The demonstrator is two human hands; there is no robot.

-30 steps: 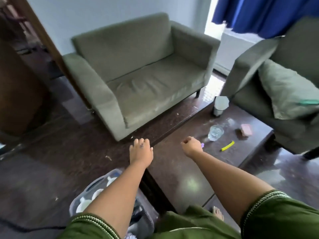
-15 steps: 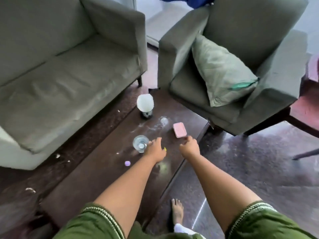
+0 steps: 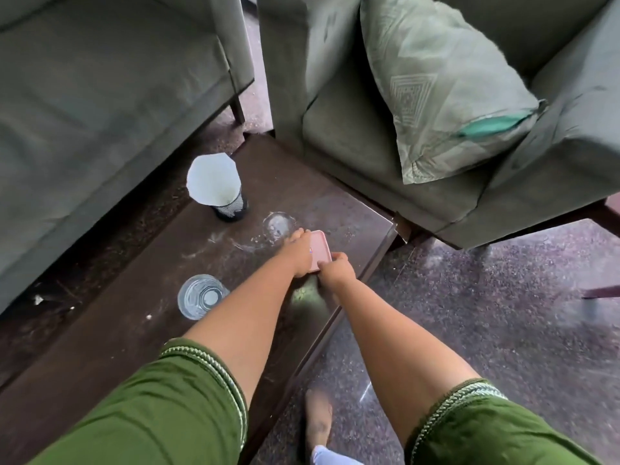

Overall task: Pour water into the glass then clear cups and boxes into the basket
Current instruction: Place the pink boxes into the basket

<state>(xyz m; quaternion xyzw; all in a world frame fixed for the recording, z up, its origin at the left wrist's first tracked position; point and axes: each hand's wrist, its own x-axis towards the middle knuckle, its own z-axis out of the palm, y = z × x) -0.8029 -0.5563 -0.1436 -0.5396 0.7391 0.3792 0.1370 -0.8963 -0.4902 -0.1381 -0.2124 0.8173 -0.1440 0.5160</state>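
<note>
A small pink box (image 3: 320,249) lies on the dark wooden coffee table (image 3: 141,317), near its right edge. Both hands are on it: my left hand (image 3: 300,255) holds its left side with fingers curled over the far end, and my right hand (image 3: 335,271) pinches its near corner. A clear glass (image 3: 200,296) with water stands on the table to the left of my arms. Farther back stands a white paper cup (image 3: 214,184) with a dark patterned base. A clear round lid or wet ring (image 3: 279,223) lies just beyond the box. The basket is out of view.
A grey-green sofa (image 3: 100,95) runs along the table's left side. An armchair (image 3: 503,162) with a green cushion (image 3: 446,88) stands at the table's far right end. My bare foot (image 3: 318,421) is on the speckled floor (image 3: 486,313) right of the table.
I have leaned in closer over the table. Both hands moved forward from near the glass and table edge onto the pink box and took hold of it.
</note>
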